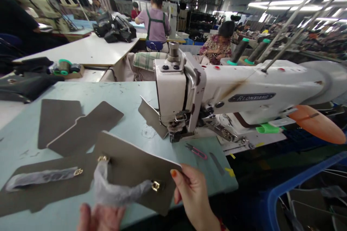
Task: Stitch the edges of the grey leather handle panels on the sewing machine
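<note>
Head view: I have the grey-brown panel [135,153] at 7 o'clock of frame centre, right corner pinched between thumb and fingers of the right hand [193,187]. Left hand [101,218] sits below the wrapped handle [116,193], thumb spread from fingers; can't tell if it touches. Risks, my guess: one-corner pinch plus handle weight lets it sag or twist; loose wrap snags the second panel [59,180] at 9 o'clock; dragging toward 1 o'clock catches the snips [199,152].
</note>
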Motion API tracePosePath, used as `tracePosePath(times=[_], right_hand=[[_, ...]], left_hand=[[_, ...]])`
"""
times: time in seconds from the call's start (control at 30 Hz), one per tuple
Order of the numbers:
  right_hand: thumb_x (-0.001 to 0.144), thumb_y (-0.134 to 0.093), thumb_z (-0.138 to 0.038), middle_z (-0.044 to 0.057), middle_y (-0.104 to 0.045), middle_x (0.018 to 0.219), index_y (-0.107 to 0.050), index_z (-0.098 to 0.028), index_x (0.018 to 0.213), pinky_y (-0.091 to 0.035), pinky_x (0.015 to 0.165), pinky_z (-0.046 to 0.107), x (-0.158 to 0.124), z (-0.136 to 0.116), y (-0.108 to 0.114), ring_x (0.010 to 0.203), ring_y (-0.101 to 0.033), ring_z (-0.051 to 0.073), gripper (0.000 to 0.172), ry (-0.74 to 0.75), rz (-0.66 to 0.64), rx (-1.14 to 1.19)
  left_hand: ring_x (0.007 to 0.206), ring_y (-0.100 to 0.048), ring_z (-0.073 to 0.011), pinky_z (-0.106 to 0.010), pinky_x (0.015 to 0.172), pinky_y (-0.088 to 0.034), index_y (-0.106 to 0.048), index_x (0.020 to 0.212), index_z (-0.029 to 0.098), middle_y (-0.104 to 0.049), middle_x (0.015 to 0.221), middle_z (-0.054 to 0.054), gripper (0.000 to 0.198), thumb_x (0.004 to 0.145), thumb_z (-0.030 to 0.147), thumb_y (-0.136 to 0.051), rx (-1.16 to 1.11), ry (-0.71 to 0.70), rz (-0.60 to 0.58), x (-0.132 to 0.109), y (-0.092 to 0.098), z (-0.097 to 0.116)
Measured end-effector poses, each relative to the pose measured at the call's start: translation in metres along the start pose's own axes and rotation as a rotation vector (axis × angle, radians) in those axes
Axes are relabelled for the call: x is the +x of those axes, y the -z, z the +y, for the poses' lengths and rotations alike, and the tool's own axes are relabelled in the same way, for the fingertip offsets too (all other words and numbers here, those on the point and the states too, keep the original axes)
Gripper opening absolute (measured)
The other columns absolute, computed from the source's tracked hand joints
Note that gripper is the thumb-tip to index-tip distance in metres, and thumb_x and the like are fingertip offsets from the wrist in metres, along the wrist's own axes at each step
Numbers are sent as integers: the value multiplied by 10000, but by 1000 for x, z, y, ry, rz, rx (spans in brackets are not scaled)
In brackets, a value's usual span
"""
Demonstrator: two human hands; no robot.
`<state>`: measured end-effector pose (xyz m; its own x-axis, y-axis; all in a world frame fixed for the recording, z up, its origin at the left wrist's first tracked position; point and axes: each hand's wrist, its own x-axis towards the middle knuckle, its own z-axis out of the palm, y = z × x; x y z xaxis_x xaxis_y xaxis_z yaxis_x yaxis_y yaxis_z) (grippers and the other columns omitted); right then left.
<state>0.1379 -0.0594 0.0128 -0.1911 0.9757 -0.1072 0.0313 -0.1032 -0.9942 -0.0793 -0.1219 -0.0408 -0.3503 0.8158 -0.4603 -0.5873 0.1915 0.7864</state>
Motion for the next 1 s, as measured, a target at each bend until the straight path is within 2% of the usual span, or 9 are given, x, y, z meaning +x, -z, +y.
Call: tracePosePath(times=[0.07,0.13,0.2,0.27,0.37,0.5,0.7,0.87,1.0], right_hand=[[923,-534,-525,-53,-451,469,-588,-154,774,-359,419,170,8,11,-20,384,-490,85,404,-69,-10,88],[920,-542,-528,-28,-532,477,-613,-143,833,-419,459,169,16,15,-31,429,-563,105,401,-77,-28,98],[913,-559,-521,0,-597,518,-632,-135,889,-443,473,166,25,12,-30,478,-603,117,393,-66,-43,76],[905,-572,-520,16,-632,575,-640,-135,922,-454,465,164,35,5,-19,521,-622,125,392,-59,-72,45],[931,-517,-527,20,-636,611,-642,-137,818,-441,447,156,51,-4,4,513,-594,107,425,-56,-135,-29],[951,-486,-511,22,-644,615,-643,-134,724,-425,458,153,69,-4,19,502,-568,86,467,-73,-185,-75],[933,-515,-523,-9,-578,485,-593,-146,632,-374,427,158,83,17,14,408,-531,74,489,-98,-74,-69],[925,-527,-525,2,-612,503,-589,-149,603,-377,418,160,86,21,6,403,-559,79,499,-48,14,-25],[913,-530,-534,15,-640,526,-584,-153,596,-401,423,163,85,16,-1,408,-579,85,498,-54,78,-9]], left_hand=[[1044,-683,-304,-328,747,-614,-758,899,322,-777,989,-30,501,556,687,-763,-97,76,-14,5,-24,-13],[927,-713,-230,-264,742,-598,-747,914,276,-772,981,-14,357,628,469,-835,-163,141,-1,11,-50,-16],[823,-714,-174,-217,724,-585,-726,934,228,-765,945,-4,325,647,308,-856,-175,145,6,18,-71,-10],[803,-715,-177,-228,727,-588,-709,987,190,-760,944,-24,371,658,289,-852,-147,127,-31,27,-85,2],[884,-720,-235,-288,779,-596,-696,1055,149,-759,986,-82,432,674,290,-843,-81,131,-107,44,-92,18],[889,-723,-240,-296,789,-594,-722,1011,135,-764,996,-106,341,716,280,-815,-12,139,-227,73,-95,28],[788,-725,-204,-251,717,-592,-741,981,116,-773,906,-104,322,699,246,-827,64,171,-360,105,-108,35],[654,-699,-153,-193,620,-578,-752,881,121,-761,736,-52,295,623,199,-870,88,191,-360,113,-120,46],[527,-642,-117,-145,462,-500,-748,874,135,-735,650,-16,330,578,176,-890,101,199,-376,114,-127,54]])
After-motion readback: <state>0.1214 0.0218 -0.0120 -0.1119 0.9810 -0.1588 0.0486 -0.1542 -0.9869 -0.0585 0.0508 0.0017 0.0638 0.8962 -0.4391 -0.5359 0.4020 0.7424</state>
